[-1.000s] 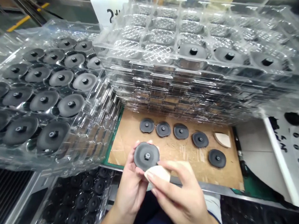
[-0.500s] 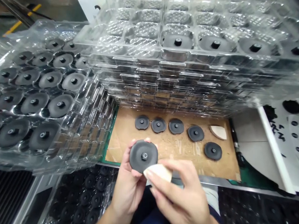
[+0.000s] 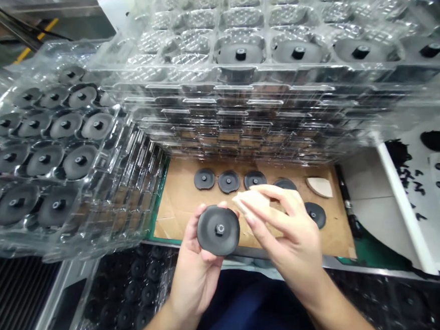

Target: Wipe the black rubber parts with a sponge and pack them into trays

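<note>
My left hand [image 3: 196, 268] grips a dark grey rounded disc with a short central stem [image 3: 218, 230] by its edges, stem side facing me. Pinched between the thumb and fingers of my right hand [image 3: 294, 230] is a cream wedge-shaped pad [image 3: 254, 201], which looks like a sponge. The pad is just above and right of the disc, apart from it. Several similar discs [image 3: 228, 181] lie in a row on the brown cardboard [image 3: 179, 207] beyond my hands; my right hand partly covers some. Another cream wedge [image 3: 320, 186] rests at the cardboard's right.
A tall stack of clear plastic trays [image 3: 224, 105] rises behind the cardboard, with discs in its top front row. To the left, another tray stack [image 3: 102, 177] holds many discs. A white panel [image 3: 405, 208] stands at right. More filled trays [image 3: 132, 284] sit below the table edge.
My right hand has lifted the cream wedge off the disc's lower right edge, moving it up and away. The disc in my left hand has shifted slightly right. The view has shifted a little.
</note>
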The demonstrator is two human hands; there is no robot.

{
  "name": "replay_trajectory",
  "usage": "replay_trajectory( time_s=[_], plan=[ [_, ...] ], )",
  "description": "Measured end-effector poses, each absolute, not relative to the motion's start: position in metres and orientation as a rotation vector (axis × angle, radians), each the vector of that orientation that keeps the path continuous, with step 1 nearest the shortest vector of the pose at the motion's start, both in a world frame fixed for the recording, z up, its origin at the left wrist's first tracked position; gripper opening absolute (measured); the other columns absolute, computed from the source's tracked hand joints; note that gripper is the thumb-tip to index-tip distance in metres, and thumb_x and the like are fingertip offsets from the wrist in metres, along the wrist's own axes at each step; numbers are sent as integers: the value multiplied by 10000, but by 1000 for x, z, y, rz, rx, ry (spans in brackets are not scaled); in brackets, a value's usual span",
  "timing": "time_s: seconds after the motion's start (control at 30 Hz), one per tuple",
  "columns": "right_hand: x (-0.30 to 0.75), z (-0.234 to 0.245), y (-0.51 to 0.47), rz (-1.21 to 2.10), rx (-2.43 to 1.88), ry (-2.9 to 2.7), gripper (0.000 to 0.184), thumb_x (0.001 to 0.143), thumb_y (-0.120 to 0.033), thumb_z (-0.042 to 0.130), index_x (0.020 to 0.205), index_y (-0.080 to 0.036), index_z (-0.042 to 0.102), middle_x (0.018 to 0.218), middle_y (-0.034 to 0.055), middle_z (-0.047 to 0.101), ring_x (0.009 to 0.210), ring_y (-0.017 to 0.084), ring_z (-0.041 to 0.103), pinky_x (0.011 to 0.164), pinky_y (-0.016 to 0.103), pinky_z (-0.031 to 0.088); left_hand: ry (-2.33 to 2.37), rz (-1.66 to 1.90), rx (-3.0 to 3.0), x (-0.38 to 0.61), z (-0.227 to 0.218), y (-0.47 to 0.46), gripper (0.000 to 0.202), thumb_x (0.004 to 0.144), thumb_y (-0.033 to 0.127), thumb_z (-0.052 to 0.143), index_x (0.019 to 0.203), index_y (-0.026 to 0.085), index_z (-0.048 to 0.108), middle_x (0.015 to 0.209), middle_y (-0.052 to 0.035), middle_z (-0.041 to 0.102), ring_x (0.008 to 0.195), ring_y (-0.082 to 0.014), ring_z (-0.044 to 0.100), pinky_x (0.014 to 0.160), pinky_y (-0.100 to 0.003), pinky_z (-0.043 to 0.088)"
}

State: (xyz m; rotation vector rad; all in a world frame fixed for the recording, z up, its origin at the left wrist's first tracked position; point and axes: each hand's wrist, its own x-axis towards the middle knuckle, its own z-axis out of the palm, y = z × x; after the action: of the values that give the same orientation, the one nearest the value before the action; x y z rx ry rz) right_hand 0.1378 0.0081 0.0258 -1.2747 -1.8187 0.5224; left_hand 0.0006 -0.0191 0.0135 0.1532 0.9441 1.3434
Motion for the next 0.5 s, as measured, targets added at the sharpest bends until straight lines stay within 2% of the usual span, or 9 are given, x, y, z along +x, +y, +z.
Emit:
replay_trajectory(
  time_s=[0.07, 0.17, 0.3, 0.4, 0.5],
  plan=[
    [134, 31, 5, 526, -1194, -1855, 268, 890, -188, 531, 1115, -221, 673, 1156, 94, 607, 1065, 234, 519, 890, 426, 454, 950, 1321, 144, 3, 14, -18, 512, 529, 153, 848, 980, 341, 692, 1016, 33, 734, 915, -129, 677, 778, -165, 530],
    [127, 33, -4, 552, -1115, -1909, 277, 881, -139, 523, 1105, -194, 676, 1169, 109, 609, 1035, 228, 527, 845, 401, 476, 955, 1279, 145, 5, 14, -18, 426, 600, 185, 815, 979, 337, 695, 1044, 11, 730, 906, -143, 680, 788, -197, 537],
    [125, 31, -7, 572, -1169, -1881, 287, 888, -152, 514, 1122, -215, 669, 1135, 101, 629, 1015, 228, 544, 855, 432, 473, 985, 1255, 134, 6, 14, -19, 489, 552, 130, 833, 981, 325, 700, 973, 18, 741, 827, -115, 682, 717, -146, 530],
    [132, 27, -13, 651, -1131, -1802, 289, 872, -152, 542, 1115, -231, 676, 1152, 91, 630, 1043, 220, 549, 869, 401, 484, 998, 1275, 167, 5, 16, -18, 491, 560, 146, 832, 990, 335, 687, 1038, 14, 727, 915, -156, 678, 801, -213, 537],
    [143, 10, -25, 967, -1258, -1464, 218, 860, -237, 588, 1039, -276, 706, 1073, 55, 678, 990, 202, 605, 838, 353, 517, 991, 1293, 211, 1, 16, -14, 497, 592, 268, 822, 1056, 324, 654, 1143, -28, 691, 1013, -221, 656, 882, -307, 525]
  ],
)
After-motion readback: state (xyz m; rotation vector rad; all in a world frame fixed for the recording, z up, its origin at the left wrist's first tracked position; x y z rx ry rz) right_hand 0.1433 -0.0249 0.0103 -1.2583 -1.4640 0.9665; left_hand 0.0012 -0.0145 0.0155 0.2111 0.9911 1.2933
